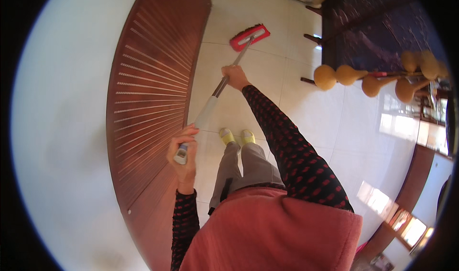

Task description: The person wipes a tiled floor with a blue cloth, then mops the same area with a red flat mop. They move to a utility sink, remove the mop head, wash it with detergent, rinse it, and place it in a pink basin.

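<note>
A mop with a red flat head (pixel 249 37) rests on the pale tiled floor (pixel 267 80) ahead of my feet. Its long handle (pixel 210 106) runs back toward me, metal near the head and white with a grey end near me. My left hand (pixel 183 149) is closed around the grip end of the handle. My right hand (pixel 234 76) grips the shaft farther down, arm stretched out. My yellow slippers (pixel 237 137) stand on the tiles below the handle.
A brown louvred wooden door (pixel 148 94) stands close on the left beside a white wall. A dark table (pixel 368 27) is at the upper right, with several tan gourds (pixel 373 80) hanging on a rod. Wooden skirting runs along the right.
</note>
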`<state>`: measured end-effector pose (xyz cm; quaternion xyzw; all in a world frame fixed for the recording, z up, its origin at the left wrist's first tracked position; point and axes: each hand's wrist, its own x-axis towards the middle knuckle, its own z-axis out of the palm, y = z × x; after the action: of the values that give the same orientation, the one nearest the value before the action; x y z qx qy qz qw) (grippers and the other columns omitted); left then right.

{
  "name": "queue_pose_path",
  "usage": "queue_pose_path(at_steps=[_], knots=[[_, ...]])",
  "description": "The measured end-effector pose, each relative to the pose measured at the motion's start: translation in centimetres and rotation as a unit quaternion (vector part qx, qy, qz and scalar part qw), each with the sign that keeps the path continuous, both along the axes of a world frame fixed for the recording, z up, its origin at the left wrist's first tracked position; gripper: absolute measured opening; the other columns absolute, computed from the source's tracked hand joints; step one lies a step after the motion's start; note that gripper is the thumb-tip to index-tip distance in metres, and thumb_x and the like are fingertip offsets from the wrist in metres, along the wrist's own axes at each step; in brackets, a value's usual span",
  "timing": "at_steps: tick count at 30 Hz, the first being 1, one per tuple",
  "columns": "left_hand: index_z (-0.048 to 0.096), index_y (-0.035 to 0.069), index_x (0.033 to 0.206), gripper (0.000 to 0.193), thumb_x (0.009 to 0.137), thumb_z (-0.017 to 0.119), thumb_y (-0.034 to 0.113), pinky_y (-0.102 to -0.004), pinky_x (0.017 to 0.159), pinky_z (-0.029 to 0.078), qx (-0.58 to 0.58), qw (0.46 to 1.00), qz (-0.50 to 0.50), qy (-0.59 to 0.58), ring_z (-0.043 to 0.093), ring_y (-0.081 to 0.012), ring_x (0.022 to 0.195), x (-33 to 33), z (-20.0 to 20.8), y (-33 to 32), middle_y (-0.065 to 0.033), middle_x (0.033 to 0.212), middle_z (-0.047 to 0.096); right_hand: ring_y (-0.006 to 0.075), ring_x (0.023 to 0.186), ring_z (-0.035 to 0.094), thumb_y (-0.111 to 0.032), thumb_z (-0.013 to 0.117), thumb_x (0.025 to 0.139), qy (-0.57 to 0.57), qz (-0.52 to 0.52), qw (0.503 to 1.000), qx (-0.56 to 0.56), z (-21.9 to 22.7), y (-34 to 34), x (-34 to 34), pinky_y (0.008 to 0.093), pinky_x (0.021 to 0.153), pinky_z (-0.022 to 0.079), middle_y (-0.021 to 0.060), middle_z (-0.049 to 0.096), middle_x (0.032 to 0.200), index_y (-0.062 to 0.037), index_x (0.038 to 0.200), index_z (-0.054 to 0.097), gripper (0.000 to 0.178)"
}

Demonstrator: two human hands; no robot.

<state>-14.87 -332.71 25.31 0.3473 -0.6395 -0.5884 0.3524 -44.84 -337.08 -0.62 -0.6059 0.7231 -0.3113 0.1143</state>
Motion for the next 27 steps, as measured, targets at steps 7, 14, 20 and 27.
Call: queue_pose_path(at_steps=[7,14,20,27], knots=[[0.059,-0.002,0.082,0.009,0.085,0.057,0.006,-0.0387,0.086,0.051,-0.071,0.99,-0.123,0.01,0.068,-0.0274,0.091,-1.7,9.0,-3.8,-0.0152,0.086,0.07,0.0322,0.075,0.057,-0.025,0.076,0.076,-0.059,-0.221,0.972,-0.051,3.8,10.7,5.0,0.0455,0.071,0.04,0.0078,0.055,0.069,-0.0109,0.073,0.05,0.03],[0.06,0.0,0.074,0.018,0.088,0.057,0.012,-0.0265,0.065,0.042,0.035,0.985,-0.17,0.021,0.055,-0.0105,0.068,-5.5,8.1,-5.1,-0.0065,0.076,0.069,0.0343,0.079,0.061,-0.026,0.068,0.082,-0.104,-0.325,0.932,0.119,4.7,21.3,10.6,0.0478,0.071,0.043,0.0116,0.062,0.073,-0.0101,0.076,0.056,0.021],[0.055,0.007,0.077,0.022,0.092,0.059,0.024,-0.0321,0.083,0.046,0.139,0.969,-0.2,-0.037,0.064,-0.017,0.082,-10.1,2.6,-7.6,-0.0088,0.076,0.068,0.0389,0.083,0.066,-0.032,0.065,0.079,-0.137,-0.288,0.899,0.3,4.5,24.5,9.9,0.0504,0.072,0.051,0.0165,0.069,0.085,-0.0109,0.086,0.067,0.022],[0.056,0.004,0.072,0.025,0.092,0.055,0.018,-0.0309,0.078,0.046,0.041,0.984,-0.158,0.074,0.062,-0.0165,0.075,-7.9,9.8,-12.6,-0.0077,0.073,0.064,0.0366,0.077,0.066,-0.032,0.067,0.076,-0.079,-0.19,0.953,0.223,11.4,17.1,7.9,0.05,0.069,0.05,0.0138,0.066,0.074,-0.0139,0.083,0.068,0.019]])
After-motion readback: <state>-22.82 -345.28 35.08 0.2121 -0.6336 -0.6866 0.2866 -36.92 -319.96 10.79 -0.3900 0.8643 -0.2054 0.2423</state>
